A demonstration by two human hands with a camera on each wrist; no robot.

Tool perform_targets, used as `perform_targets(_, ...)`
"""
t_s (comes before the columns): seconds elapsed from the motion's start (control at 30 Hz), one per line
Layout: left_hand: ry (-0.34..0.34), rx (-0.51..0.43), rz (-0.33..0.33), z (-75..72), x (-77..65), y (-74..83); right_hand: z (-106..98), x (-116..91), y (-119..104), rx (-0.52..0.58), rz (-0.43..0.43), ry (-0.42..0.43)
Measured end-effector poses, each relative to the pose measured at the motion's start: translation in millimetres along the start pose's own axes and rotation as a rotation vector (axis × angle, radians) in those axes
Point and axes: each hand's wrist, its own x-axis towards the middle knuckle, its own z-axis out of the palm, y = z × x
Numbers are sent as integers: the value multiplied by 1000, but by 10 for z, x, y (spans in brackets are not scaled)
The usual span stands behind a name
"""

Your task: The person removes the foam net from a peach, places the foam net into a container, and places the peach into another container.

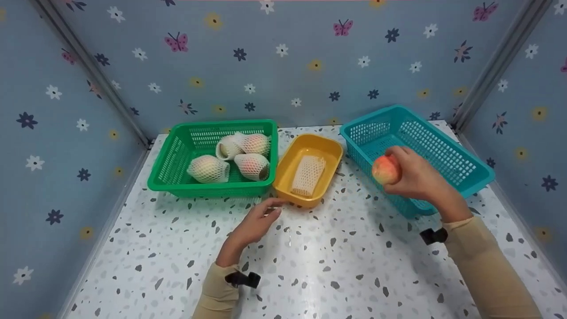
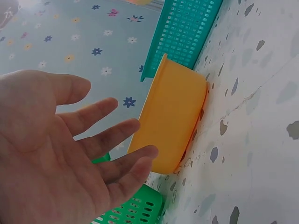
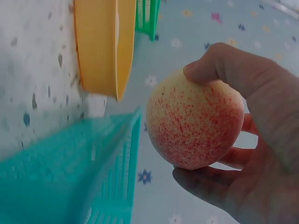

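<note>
My right hand (image 1: 414, 175) grips a bare red-and-yellow peach (image 1: 386, 170) over the near left rim of the blue-green basket (image 1: 447, 153). Thumb and fingers wrap the peach from one side in the right wrist view. My left hand (image 1: 259, 221) holds nothing, its fingers spread and loosely bent by the near end of the yellow tray (image 1: 305, 200). A white foam net sleeve (image 1: 308, 175) lies flat in that tray. Several peaches in foam nets (image 1: 208, 169) sit in the green basket (image 1: 212, 190) at the left.
Behind the baskets stands a blue patterned wall (image 1: 292, 66), with side panels left and right. The yellow tray is between the two baskets on a speckled white tabletop (image 1: 332, 266). Both wrists wear a black strap mount.
</note>
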Motion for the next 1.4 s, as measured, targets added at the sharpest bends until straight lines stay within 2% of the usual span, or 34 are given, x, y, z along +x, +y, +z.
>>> perform_targets(0.17,0,-6,10,14,-8,-31,-98,68,271,19,35,-25)
perform_targets(0.37,1,9,25,20,-6,-4,-102,140,534,36,106,-109)
perform_targets(0.63,-24,-27,66,-9,-114,257,-1,142,793,37,170,-246)
perform_targets(0.87,-40,-5,43,-1,-148,287,91,95,902,34,214,-369)
perform_targets(1.07,-40,-5,34,-4,-138,270,151,63,913,49,212,-415)
perform_targets(1.2,-34,-9,37,-9,-146,278,186,52,912,55,240,-464)
perform_targets(1.37,-44,-12,5,2,-149,288,216,20,908,82,292,-514)
perform_targets(1.4,-46,-11,-3,17,-132,238,220,10,905,84,297,-518)
